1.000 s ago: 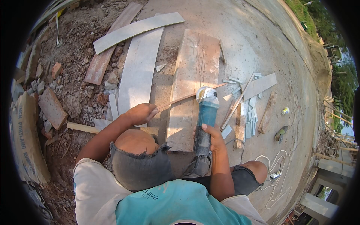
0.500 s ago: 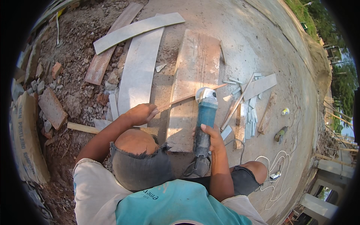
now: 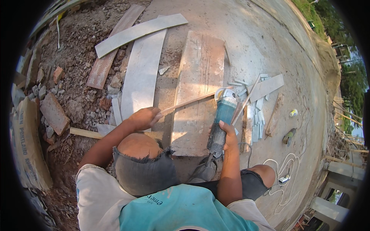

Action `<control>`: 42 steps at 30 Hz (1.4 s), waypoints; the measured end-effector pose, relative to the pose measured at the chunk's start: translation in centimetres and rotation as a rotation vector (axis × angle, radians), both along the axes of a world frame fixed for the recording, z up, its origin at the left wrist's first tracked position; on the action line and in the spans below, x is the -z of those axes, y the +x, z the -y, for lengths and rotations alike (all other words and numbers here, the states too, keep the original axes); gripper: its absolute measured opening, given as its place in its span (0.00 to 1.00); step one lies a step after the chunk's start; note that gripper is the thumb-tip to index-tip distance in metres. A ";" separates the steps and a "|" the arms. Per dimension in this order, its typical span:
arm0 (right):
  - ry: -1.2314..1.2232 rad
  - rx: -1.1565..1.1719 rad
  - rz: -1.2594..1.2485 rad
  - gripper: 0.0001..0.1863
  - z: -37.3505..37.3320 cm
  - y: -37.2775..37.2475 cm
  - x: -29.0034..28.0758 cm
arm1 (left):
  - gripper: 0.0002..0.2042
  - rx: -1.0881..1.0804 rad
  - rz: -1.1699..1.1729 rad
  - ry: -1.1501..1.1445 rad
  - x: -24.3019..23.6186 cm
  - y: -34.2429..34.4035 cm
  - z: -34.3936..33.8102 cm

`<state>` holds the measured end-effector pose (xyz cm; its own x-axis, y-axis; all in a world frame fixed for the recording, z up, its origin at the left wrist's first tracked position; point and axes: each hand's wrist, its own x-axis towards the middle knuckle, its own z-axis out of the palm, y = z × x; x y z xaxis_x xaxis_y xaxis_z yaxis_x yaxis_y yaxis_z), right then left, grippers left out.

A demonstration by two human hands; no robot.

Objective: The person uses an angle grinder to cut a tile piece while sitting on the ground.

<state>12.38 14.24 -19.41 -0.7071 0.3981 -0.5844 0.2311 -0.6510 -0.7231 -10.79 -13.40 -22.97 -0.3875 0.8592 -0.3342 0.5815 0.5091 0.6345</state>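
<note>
Bare left hand (image 3: 143, 118) is pinching, back facing up, bare left forearm (image 3: 105, 144) kinda angling inward; bare right hand (image 3: 226, 137) is curling into a snug grip, bare right forearm (image 3: 230, 173) running almost straight up.

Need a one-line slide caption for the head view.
Left hand holding a thin strip across a slab, right hand holding a grinder near the strip's other end.

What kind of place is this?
Probably an outdoor building site: the right hand holds an angle grinder, a brick lies in stony dirt, and a stuffed sack stands at the left.
</note>
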 end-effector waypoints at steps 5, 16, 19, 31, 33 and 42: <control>-0.066 0.094 -0.036 0.23 -1.7 1.0 -0.2 | 0.21 -0.153 -0.222 0.187 0.6 3.1 1.3; -0.038 0.134 -0.045 0.23 -2.0 1.6 -0.2 | 0.27 -0.268 -0.238 0.187 2.4 6.7 1.7; -0.056 0.129 -0.075 0.25 -1.9 1.7 0.3 | 0.26 -0.296 -0.172 0.174 2.5 7.3 1.4; -0.093 0.094 -0.203 0.23 -0.4 1.4 0.0 | 0.17 -0.477 0.743 0.070 1.7 8.8 1.9; -0.106 0.069 -0.197 0.23 0.1 1.2 -0.3 | 0.19 -0.500 0.850 0.066 1.9 8.9 2.2; -0.087 -0.078 -0.082 0.23 2.6 0.9 -1.2 | 0.23 -0.524 0.837 0.122 3.9 10.0 2.4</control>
<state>13.24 11.65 -18.26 -0.7806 0.2909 -0.5532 0.2256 -0.6943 -0.6834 -0.82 -15.82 -26.90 -0.4075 0.6936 -0.5941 -0.3570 0.4778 0.8027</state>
